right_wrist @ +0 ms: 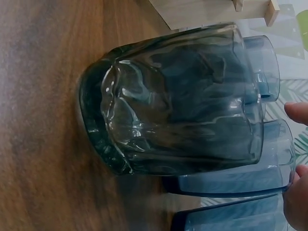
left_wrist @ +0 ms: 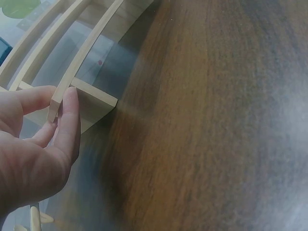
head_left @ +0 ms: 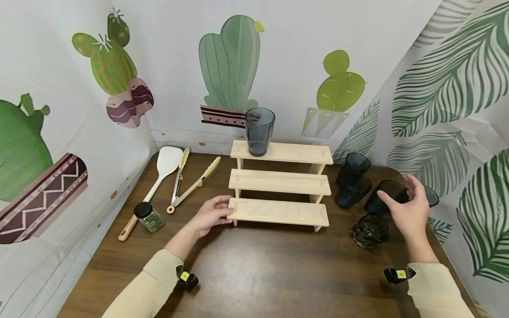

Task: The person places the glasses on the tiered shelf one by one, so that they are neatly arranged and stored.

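The upright blue glass [head_left: 375,202] stands just left of the right grip [head_left: 409,214], spread apart; the left grip [head_left: 210,216] pinches the wooden stand [head_left: 278,212].

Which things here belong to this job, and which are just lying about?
Likely job things:
Pale wooden stepped shelf, gripped by left hand
Smoky blue glass tumbler atop it
Dark blue glass tumblers near right hand
Dark green glass cup

Seemingly lying about:
White spatula with wooden handle
Cream-tipped metal tongs
Clear black-lidded jar, green contents

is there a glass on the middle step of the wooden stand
No, the only glass on the wooden stand stands on its top step.
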Demonstrator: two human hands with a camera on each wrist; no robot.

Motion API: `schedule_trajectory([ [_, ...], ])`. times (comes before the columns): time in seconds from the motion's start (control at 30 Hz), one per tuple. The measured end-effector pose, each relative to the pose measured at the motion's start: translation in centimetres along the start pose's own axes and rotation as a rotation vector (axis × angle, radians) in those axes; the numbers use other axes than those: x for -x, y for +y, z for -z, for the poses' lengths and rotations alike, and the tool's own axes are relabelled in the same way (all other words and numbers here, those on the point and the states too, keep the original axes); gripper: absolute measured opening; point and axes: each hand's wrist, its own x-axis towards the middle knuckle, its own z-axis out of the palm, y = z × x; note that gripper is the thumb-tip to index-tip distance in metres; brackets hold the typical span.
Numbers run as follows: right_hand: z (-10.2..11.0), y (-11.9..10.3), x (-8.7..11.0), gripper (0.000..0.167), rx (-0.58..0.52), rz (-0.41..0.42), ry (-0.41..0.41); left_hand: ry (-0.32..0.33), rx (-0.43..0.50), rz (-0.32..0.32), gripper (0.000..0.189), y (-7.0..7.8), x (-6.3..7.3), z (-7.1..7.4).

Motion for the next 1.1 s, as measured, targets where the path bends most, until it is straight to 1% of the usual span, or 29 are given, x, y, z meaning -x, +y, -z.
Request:
schedule_trajectory([
  [0.17,-0.2,0.1,0.1,0.083,-0.020,-0.004,0.025,-0.001,-0.002,0.002,0.061,0.0,0.0,0.1],
  [0.33,-0.4,0.1,0.0,0.083,-0.030,-0.017,0.015,-0.002,-0.002,-0.002,0.061,-0.1,-0.1,0.1],
  [0.57,-0.2,0.5,-0.1,0.091,-0.010,-0.053,-0.089,-0.004,0.003,0.003,0.061,-0.2,-0.1,0.1],
  [0.87,-0.3,2.2,-0.2,0.100,0.014,-0.008,-0.204,-0.006,0.003,0.006,0.063,0.0,-0.1,0.2],
  [1.0,-0.4,3.1,0.0,0.105,0.035,-0.040,-0.258,0.003,0.004,0.014,0.063,0.1,0.0,0.1],
  [1.1,-0.4,3.8,0.2,0.107,0.049,-0.050,-0.280,0.006,0.001,0.016,0.063,0.2,0.1,0.0],
])
